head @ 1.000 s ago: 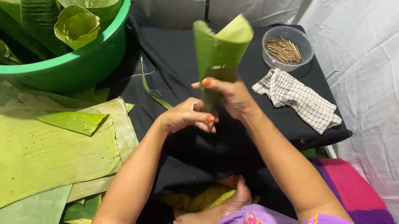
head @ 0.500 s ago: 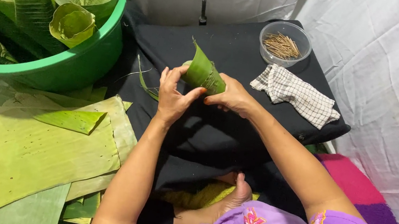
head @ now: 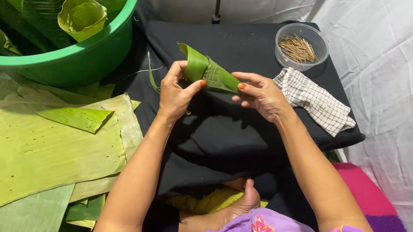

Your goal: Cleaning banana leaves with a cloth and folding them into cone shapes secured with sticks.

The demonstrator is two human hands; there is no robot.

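Observation:
A green banana-leaf cone [head: 207,70] lies sideways in the air above the black cloth [head: 225,136], its wide mouth to the left. My left hand [head: 175,93] grips the cone near the mouth, thumb up against it. My right hand [head: 261,94] holds the narrow end from the right, fingers wrapped over the tip. Both hands are on the same cone.
A green tub [head: 82,59] full of rolled leaf cones stands at the upper left. Flat banana leaves [head: 28,147] lie at the left. A clear bowl of thin sticks [head: 299,47] and a checked cloth [head: 312,100] sit at the upper right. White sheeting surrounds everything.
The cone, held upright one second ago, has been lowered and turned sideways. My left hand has moved from below it up onto its wide end.

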